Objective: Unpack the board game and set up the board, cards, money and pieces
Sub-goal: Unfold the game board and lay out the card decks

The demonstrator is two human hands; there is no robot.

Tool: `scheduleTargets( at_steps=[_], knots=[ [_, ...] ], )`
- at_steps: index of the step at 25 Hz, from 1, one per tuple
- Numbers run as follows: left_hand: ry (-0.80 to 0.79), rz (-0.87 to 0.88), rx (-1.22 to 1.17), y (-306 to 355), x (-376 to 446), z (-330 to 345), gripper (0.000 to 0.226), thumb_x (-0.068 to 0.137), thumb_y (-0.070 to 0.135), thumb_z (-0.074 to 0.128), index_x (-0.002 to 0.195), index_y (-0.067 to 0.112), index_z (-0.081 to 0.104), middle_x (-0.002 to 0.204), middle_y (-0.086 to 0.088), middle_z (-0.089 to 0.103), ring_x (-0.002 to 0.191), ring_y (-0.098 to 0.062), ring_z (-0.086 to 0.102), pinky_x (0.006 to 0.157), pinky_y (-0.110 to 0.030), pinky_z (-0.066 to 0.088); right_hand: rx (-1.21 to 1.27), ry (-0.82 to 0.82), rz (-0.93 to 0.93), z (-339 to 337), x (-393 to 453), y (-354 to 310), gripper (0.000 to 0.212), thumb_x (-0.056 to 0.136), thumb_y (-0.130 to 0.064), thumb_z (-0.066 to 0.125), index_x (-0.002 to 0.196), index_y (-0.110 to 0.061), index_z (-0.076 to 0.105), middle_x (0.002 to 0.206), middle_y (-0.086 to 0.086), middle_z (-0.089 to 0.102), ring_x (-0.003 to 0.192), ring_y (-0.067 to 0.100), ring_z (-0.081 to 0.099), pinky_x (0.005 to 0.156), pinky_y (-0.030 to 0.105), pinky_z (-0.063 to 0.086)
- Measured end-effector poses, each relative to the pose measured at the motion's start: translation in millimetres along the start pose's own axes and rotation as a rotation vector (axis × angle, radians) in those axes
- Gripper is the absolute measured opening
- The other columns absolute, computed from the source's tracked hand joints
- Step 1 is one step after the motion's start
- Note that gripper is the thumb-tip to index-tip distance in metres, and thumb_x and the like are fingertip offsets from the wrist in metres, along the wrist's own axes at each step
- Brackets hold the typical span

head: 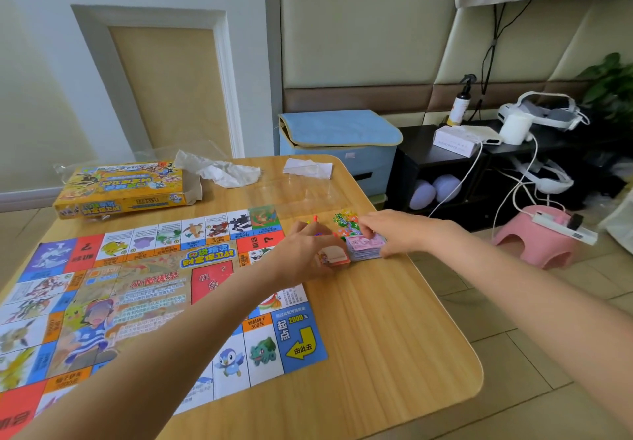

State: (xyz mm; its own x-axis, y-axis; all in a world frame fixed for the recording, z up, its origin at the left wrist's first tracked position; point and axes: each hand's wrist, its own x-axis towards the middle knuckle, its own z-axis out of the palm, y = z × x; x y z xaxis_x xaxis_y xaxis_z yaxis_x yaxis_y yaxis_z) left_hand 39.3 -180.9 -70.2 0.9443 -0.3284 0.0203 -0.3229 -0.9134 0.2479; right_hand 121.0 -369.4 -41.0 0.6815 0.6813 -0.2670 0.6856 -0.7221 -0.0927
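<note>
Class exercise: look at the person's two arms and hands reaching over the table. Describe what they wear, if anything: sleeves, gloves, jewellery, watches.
Both forearms are bare as far as the picture shows; no sleeve reaches into view. The left hand and the right hand wear no gloves. No watch, bracelet or ring can be seen on either.

board (144, 302): left edge cut off | small pieces (344, 222): too small to tell

yellow game box (123, 187), multicoloured board (144, 289), seemingly pink money stack (365, 249)
</note>
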Motion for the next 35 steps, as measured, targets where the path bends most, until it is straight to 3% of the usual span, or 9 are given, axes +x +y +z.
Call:
scheduleTargets(
  at_steps=[2,5,8,12,22,27,31,33,35],
  knots=[
    [0.103,-0.070,-0.239,1,-6,-5,0.045,0.090,0.029,0.059,0.133,0.025,0.047,0.139,-0.002,0.040,0.129,-0.022,0.034,0.102,-0.031,0.032,0.027,0.034,0.018,-4,-4,1,0.028,0.079,-0.010,0.065,0.093,-0.017,0.042,0.100,-0.003,0.045,0.094,0.018,0.046,0.074,0.028,0.038],
    [0.264,-0.299,-0.609,6,-15,-8,0.033,0.097,0.023,0.046,0.127,0.012,0.051,0.130,-0.006,0.053,0.116,-0.018,0.050,0.089,-0.025,0.042,0.173,0.296,-0.004,-12,-14,-11,0.009,0.088,-0.013,0.057,0.096,-0.016,0.055,0.099,-0.004,0.050,0.093,0.014,0.051,0.075,0.022,0.041],
    [0.130,-0.401,-0.177,10,-31,4,0.043,0.098,0.035,0.038,0.135,0.013,0.041,0.143,-0.010,0.041,0.131,-0.028,0.036,0.104,-0.036,0.033,0.164,0.319,-0.089,-5,-19,-43,0.023,0.095,-0.012,0.047,0.112,-0.013,0.061,0.101,-0.007,0.051,0.092,0.006,0.046,0.073,0.014,0.035],
    [-0.139,-0.542,0.078,5,-62,22,0.067,0.095,0.057,0.024,0.149,0.022,0.006,0.157,-0.014,-0.007,0.141,-0.043,-0.011,0.113,-0.054,0.000,-0.039,0.153,-0.092,27,-22,-73,0.036,0.097,-0.017,0.041,0.133,-0.014,0.045,0.130,0.003,0.041,0.124,0.019,0.035,0.100,0.035,0.036],
    [-0.192,-0.443,0.100,-21,-78,17,0.074,0.091,0.062,0.025,0.150,0.026,0.000,0.157,-0.010,-0.010,0.141,-0.042,-0.013,0.114,-0.053,-0.002,-0.057,0.045,0.005,17,-15,-87,0.033,0.096,-0.015,0.043,0.128,-0.014,0.046,0.128,0.007,0.042,0.121,0.023,0.040,0.096,0.034,0.038],
    [0.045,-0.359,0.100,-13,-71,15,0.067,0.095,0.054,0.029,0.150,0.020,0.011,0.158,-0.010,-0.002,0.144,-0.033,-0.006,0.115,-0.045,-0.001,0.073,0.118,0.078,14,-16,-84,0.035,0.095,-0.004,0.037,0.125,-0.015,0.051,0.130,0.005,0.042,0.115,0.024,0.045,0.090,0.032,0.040],
    [0.306,-0.416,-0.589,19,-46,3,0.040,0.100,0.025,0.037,0.134,0.005,0.044,0.134,-0.011,0.047,0.117,-0.024,0.047,0.095,-0.031,0.037,0.152,0.271,0.221,12,-22,-74,0.031,0.093,-0.004,0.038,0.116,-0.014,0.057,0.117,0.011,0.056,0.097,0.027,0.054,0.073,0.033,0.046],
    [0.271,-0.571,-0.977,32,-32,-1,0.024,0.099,0.018,0.037,0.104,0.005,0.057,0.096,-0.009,0.055,0.083,-0.019,0.049,0.072,-0.028,0.037,0.173,0.268,0.257,14,-25,-72,0.029,0.093,-0.006,0.037,0.112,-0.013,0.059,0.113,0.014,0.057,0.090,0.026,0.053,0.065,0.028,0.040],
    [0.266,-0.726,-1.279,38,-22,-3,0.022,0.097,0.017,0.039,0.078,0.008,0.048,0.073,-0.005,0.042,0.064,-0.015,0.037,0.062,-0.027,0.030,0.259,0.231,0.266,18,-28,-74,0.032,0.093,-0.007,0.036,0.114,-0.015,0.059,0.114,0.015,0.057,0.086,0.025,0.054,0.060,0.026,0.038]
  ],
)
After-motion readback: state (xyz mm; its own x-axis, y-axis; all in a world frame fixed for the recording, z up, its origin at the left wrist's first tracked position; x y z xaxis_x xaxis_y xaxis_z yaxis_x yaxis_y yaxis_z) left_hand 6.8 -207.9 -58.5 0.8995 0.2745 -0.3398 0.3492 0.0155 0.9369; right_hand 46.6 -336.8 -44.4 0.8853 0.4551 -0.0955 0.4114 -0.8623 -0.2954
